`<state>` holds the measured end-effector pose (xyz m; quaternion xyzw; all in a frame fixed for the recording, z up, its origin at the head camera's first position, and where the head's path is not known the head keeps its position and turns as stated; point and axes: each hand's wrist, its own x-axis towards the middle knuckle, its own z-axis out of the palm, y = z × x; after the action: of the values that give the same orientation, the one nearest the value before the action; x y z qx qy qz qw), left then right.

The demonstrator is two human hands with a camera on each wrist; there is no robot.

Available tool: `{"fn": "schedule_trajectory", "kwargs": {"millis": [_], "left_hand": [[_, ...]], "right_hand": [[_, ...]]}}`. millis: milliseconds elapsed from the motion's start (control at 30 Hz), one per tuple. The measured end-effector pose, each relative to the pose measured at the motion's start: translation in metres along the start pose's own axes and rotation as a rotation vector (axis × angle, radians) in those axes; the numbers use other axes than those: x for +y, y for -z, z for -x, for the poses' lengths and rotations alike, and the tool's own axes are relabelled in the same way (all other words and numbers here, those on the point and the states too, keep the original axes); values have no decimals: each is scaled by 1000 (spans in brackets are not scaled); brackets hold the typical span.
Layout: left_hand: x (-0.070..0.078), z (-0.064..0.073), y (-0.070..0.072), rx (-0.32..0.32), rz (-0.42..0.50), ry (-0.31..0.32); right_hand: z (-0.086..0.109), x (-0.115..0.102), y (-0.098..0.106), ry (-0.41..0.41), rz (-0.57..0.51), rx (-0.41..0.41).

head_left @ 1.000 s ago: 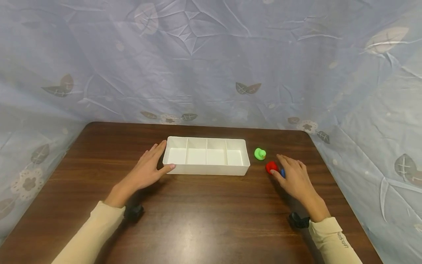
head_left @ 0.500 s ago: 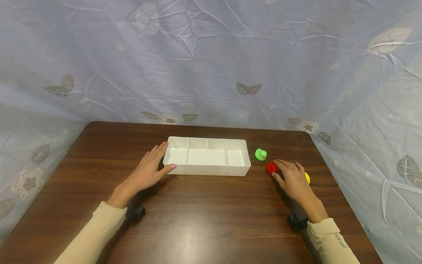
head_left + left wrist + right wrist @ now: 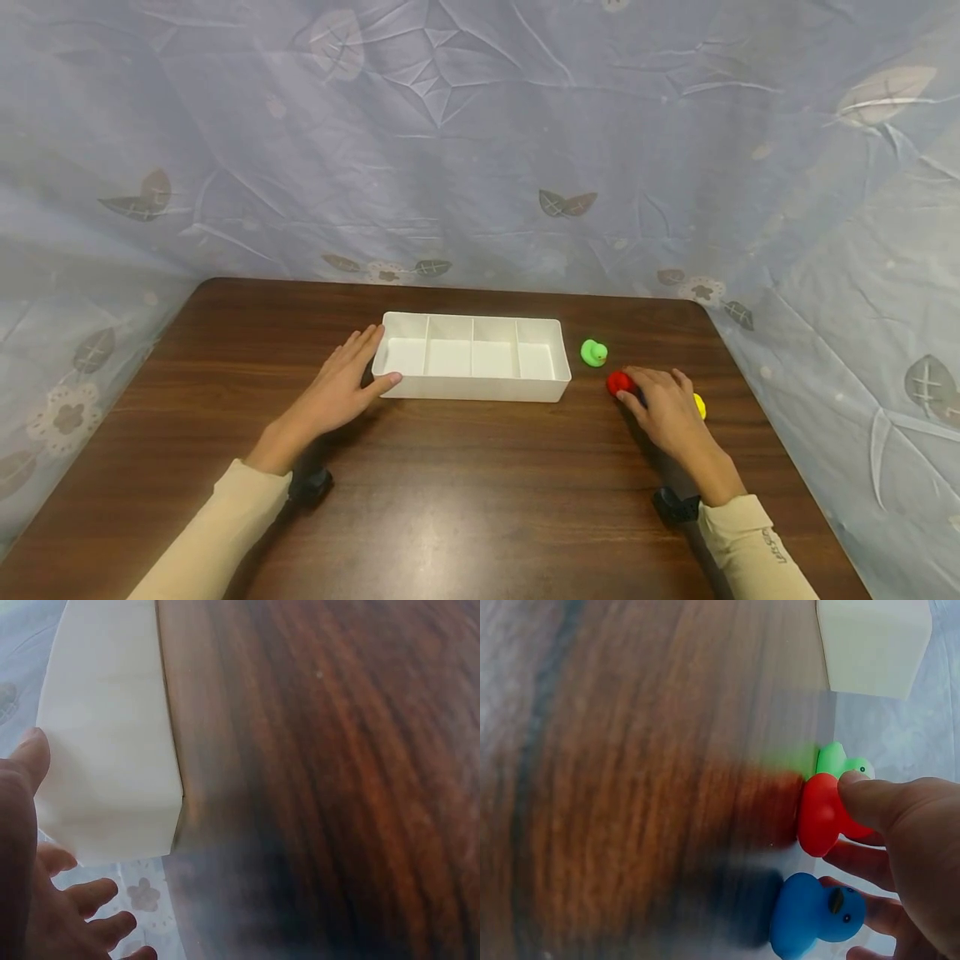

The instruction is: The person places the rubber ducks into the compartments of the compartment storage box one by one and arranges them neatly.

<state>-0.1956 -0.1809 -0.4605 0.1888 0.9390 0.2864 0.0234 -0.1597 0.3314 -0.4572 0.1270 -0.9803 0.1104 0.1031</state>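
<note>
A white tray point(image 3: 472, 389) with several compartments lies on the table. My left hand point(image 3: 326, 400) rests at its left end, fingers extended along the end wall and thumb on the front rim; the left wrist view also shows the tray wall point(image 3: 112, 750). On the right, my right hand point(image 3: 667, 412) pinches a red rubber duck point(image 3: 821, 815) between thumb and fingers, low at the table. Below that hand in the right wrist view sits a blue rubber duck point(image 3: 799, 915), which the hand hides in the head view.
A green rubber duck point(image 3: 594, 353) stands between the tray and the red duck. Part of a yellow object point(image 3: 700, 406) shows right of my right hand. Patterned cloth point(image 3: 480, 167) hangs behind the dark wooden table point(image 3: 465, 475) and along its sides.
My right hand has shifted slightly left and closed its fingers on the red duck, bringing the yellow object into sight and covering the blue duck. My left hand stays at the tray.
</note>
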Motion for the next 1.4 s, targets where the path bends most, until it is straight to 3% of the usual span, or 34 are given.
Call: {"fn": "schedule_trajectory", "kwargs": {"millis": [767,1400], "left_hand": [[1,1,5,-18,47,-8],[3,3,5,-29,37,0]], "right_hand": [[-23,-6,14,55,22,39],[-60,-38,34,115,1,43]]}}
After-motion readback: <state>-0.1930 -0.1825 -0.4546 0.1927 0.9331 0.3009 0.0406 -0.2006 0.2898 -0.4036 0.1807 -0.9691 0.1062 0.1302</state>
